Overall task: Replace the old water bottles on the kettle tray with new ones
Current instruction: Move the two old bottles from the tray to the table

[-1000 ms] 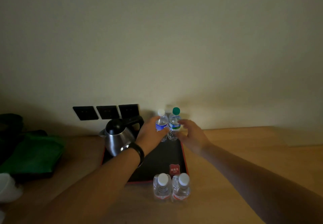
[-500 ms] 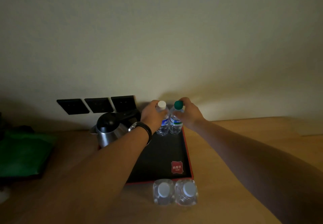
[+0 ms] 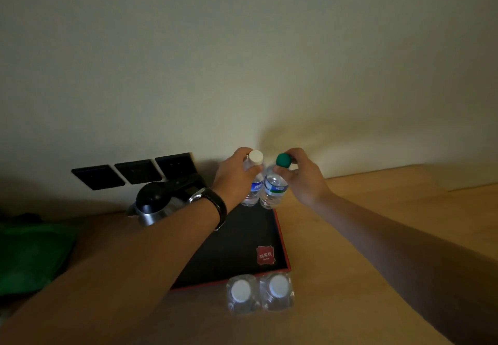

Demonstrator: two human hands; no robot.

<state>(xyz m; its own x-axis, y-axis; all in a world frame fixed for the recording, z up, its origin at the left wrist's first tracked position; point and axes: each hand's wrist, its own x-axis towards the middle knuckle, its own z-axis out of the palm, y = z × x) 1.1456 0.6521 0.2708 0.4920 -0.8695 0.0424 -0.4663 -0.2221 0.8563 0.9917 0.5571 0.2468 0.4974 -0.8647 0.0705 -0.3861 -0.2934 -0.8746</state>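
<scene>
A black tray with a red rim (image 3: 281, 237) lies on the wooden counter, with a steel kettle (image 3: 152, 207) at its back left. Two bottles stand at the tray's far right corner. My left hand (image 3: 234, 176) grips the white-capped, blue-labelled bottle (image 3: 253, 189) around its neck. My right hand (image 3: 304, 176) grips the green-capped bottle (image 3: 273, 191) near its cap. Whether their bases touch the tray I cannot tell. Two white-capped bottles (image 3: 241, 292) (image 3: 277, 288) stand side by side on the counter just in front of the tray.
Three dark wall sockets (image 3: 134, 170) sit behind the kettle. A green cloth or bag (image 3: 29, 255) lies at the left on the counter. Bare wooden counter (image 3: 377, 223) stretches to the right of the tray, against the wall.
Both hands reached to the far bottles and closed around their necks. The view shifted closer and downward, and the two held bottles now sit slightly higher in my grip.
</scene>
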